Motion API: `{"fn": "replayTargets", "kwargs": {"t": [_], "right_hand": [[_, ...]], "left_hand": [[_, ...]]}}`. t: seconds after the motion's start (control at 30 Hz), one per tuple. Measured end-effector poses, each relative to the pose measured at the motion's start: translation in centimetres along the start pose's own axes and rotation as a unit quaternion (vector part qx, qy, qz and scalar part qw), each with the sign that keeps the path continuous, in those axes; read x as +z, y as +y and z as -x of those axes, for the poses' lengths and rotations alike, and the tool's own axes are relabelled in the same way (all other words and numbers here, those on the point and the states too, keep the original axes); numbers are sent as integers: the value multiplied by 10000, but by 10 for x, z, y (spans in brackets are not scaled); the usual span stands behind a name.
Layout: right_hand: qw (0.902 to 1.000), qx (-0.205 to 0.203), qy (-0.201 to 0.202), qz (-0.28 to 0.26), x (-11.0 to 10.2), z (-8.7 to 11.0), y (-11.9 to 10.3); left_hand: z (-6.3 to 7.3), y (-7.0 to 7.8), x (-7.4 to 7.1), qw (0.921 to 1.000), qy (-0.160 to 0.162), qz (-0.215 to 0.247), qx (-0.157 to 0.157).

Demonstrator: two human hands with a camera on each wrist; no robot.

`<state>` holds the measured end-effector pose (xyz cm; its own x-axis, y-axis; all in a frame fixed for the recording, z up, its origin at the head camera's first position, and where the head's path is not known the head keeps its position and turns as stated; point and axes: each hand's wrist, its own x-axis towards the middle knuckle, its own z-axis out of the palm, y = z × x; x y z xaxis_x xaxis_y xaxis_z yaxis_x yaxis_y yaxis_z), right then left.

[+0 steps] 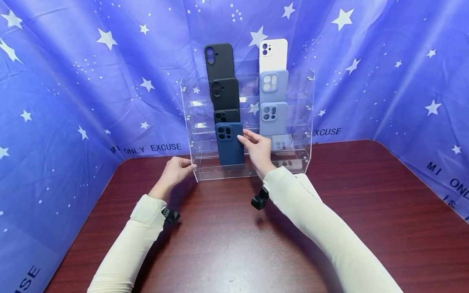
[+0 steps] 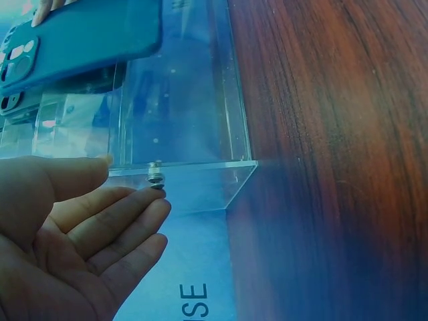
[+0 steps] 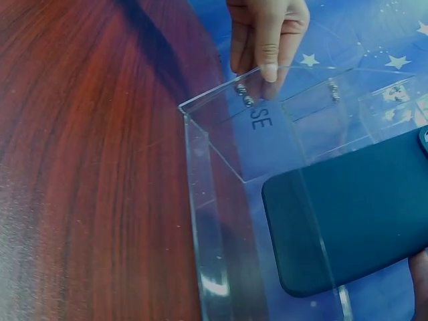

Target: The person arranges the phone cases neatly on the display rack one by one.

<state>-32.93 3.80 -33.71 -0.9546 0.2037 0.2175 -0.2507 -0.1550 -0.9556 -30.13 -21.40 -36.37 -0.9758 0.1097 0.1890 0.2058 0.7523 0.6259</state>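
A dark blue phone case [image 1: 231, 148] stands upright in a lower tier of the clear acrylic display stand [image 1: 207, 172]. My right hand [image 1: 258, 150] pinches its right edge near the top; in the right wrist view only a bit of that hand shows beside the case [image 3: 348, 214]. My left hand [image 1: 176, 169] grips the front edge of the stand's left side panel, thumb inside and fingers outside. The left wrist view shows this hand [image 2: 80, 234] close to a metal screw [image 2: 156, 177]. Behind the blue case, black phone cases [image 1: 220, 65] rise in a column.
To the right, the stand bears a white case [image 1: 275, 57] above two light blue cases [image 1: 274, 85], with paler ones lower down. Part of a flat white object [image 1: 309, 185] shows under the right forearm. A star-printed blue curtain [image 1: 146, 114] surrounds the reddish-brown table [image 1: 216, 236].
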Motion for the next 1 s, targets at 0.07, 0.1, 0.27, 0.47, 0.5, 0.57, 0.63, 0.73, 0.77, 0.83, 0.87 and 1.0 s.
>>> {"fn": "replayTargets", "kwargs": {"t": [0.07,0.1,0.27,0.47,0.5,0.57,0.63,0.73,0.77,0.83,0.87,1.0], "right_hand": [[10000,37,-4,49,-1,1,3],[10000,59,-2,62,-1,1,5],[9996,267,15,74,-1,5,13],[9982,597,-68,42,-1,8,20],[9980,631,-96,15,-2,9,21],[9976,669,-155,1,-2,9,23],[9972,705,-234,-2,-3,8,25],[9961,811,-348,92,-5,7,26],[9956,840,-386,137,-6,6,26],[9946,909,-459,220,-7,6,26],[9940,945,-494,254,-7,6,25],[9920,1074,-582,331,-8,4,23]], "left_hand": [[0,-1,0,10000,11,12,0],[0,-1,0,10000,11,10,-12],[0,-3,1,10000,4,-3,-62],[1,-3,1,10000,-2,-21,-76],[1,-3,1,10000,-8,-31,-85],[1,-3,1,9999,-7,-20,-105],[0,-2,2,10000,-7,-9,-98],[0,-1,2,10000,-20,5,-83],[0,0,2,10000,-20,-5,-65],[0,0,2,10000,-15,-17,-38],[0,0,1,10000,-11,0,-41],[1,0,0,10000,29,-9,-31]]}}
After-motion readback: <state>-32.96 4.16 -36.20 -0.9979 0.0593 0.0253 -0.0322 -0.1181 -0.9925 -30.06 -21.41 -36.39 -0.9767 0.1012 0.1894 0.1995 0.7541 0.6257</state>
